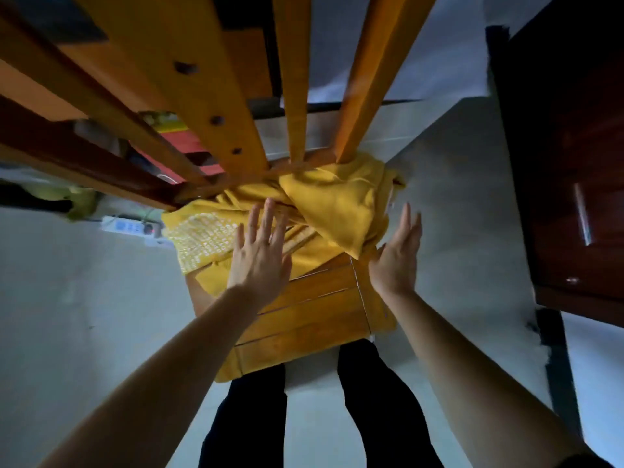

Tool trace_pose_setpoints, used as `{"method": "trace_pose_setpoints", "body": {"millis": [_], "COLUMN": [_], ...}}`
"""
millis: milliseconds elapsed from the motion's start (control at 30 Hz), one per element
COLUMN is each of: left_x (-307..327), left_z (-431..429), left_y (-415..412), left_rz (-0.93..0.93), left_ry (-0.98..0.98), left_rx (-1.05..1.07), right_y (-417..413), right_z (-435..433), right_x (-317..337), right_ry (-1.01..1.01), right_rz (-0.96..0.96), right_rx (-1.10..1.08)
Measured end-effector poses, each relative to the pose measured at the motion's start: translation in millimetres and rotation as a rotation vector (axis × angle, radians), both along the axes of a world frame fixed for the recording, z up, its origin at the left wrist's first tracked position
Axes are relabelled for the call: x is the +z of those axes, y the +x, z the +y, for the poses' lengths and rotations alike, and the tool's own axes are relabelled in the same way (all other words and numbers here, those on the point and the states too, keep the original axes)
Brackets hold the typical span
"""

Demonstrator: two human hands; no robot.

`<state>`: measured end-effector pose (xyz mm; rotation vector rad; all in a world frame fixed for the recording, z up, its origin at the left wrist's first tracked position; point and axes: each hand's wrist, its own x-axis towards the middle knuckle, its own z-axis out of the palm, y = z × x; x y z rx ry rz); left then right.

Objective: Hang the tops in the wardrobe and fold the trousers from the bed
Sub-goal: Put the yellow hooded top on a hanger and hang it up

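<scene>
A crumpled yellow garment (334, 204) with a white-patterned panel on its left side lies on the back part of a wooden chair seat (310, 319). My left hand (260, 255) hovers flat over the garment's middle, fingers spread, holding nothing. Just off the garment's right edge is my right hand (396, 255), open with the palm turned inward and empty. Both forearms reach in from the bottom of the view.
The chair's wooden back slats (297, 79) rise right behind the garment. A dark brown wardrobe (574, 163) with a metal handle stands at the right. A white power strip (130, 228) lies on the pale floor to the left. My dark-trousered legs (371, 400) stand below the seat.
</scene>
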<state>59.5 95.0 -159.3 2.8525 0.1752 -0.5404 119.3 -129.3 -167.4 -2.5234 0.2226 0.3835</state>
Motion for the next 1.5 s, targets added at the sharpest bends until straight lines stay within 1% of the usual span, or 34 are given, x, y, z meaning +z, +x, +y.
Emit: {"method": "trace_pose_setpoints", "body": {"millis": [67, 133, 200, 333, 400, 467, 533, 567, 600, 633, 700, 733, 800, 867, 933, 1000, 1033, 1100, 1167, 1200, 1267, 1367, 1433, 1500], "left_x": [-20, -39, -49, -47, -43, -33, -18, -11, -5, 0, 9, 12, 18, 33, 60, 97, 119, 171, 228, 259, 321, 414, 469, 515], "left_z": [0, 3, 7, 7, 5, -2, -14, -20, -25, -30, -38, -40, -41, -34, -20, -2, 5, 21, 40, 51, 74, 104, 117, 122], "left_y": [12, 19, 19, 7, 2, -5, -11, -14, -15, -16, -14, -13, -13, -12, -15, -19, -22, -28, -33, -35, -43, -71, -99, -134], "left_rz": [0.038, 0.08, 0.075, 0.05, 0.057, 0.039, -0.032, -0.056, -0.049, -0.002, 0.164, 0.235, 0.247, 0.186, 0.128, 0.072, 0.053, -0.012, -0.12, -0.179, -0.301, -0.499, -0.622, -0.754], "left_ry": [0.032, 0.049, 0.054, 0.032, 0.003, -0.063, -0.172, -0.248, -0.369, -0.543, -0.897, -1.009, -1.102, -1.12, -1.079, -1.035, -1.002, -0.964, -0.941, -0.928, -0.899, -0.758, -0.665, -0.592], "left_rx": [0.013, 0.023, 0.013, -0.003, 0.023, 0.08, 0.189, 0.28, 0.398, 0.537, 0.821, 0.93, 1.072, 1.171, 1.184, 1.092, 1.026, 0.936, 0.907, 0.915, 0.947, 0.999, 1.038, 1.08], "right_y": [14, 28, 39, 57, 60, 58, 53, 50, 45, 41, 26, 16, -3, -19, -26, -26, -25, -23, -19, -16, -11, -8, -12, -23], "right_z": [-2, -2, -1, -5, -9, -12, -11, -10, -9, -8, -3, 0, 4, 8, 14, 24, 30, 46, 65, 77, 102, 144, 168, 193], "right_x": [-13, -27, -36, -36, -29, -21, -10, -6, -1, 5, 17, 22, 34, 47, 64, 86, 98, 127, 162, 182, 226, 294, 338, 377], "right_ry": [0.005, -0.008, -0.027, -0.067, -0.123, -0.132, -0.126, -0.113, -0.094, -0.074, -0.031, -0.013, 0.01, 0.045, 0.065, 0.028, -0.012, -0.105, -0.131, -0.105, 0.013, 0.178, 0.318, 0.409], "right_rz": [-0.05, -0.095, -0.136, -0.158, -0.14, -0.13, -0.122, -0.106, -0.078, -0.051, -0.02, 0.0, 0.062, 0.132, 0.231, 0.364, 0.392, 0.357, 0.265, 0.248, 0.291, 0.32, 0.273, 0.187], "right_rx": [0.035, 0.124, 0.226, 0.366, 0.463, 0.539, 0.557, 0.568, 0.59, 0.62, 0.683, 0.712, 0.742, 0.695, 0.616, 0.594, 0.629, 0.764, 0.841, 0.839, 0.817, 0.931, 0.977, 1.049]}}
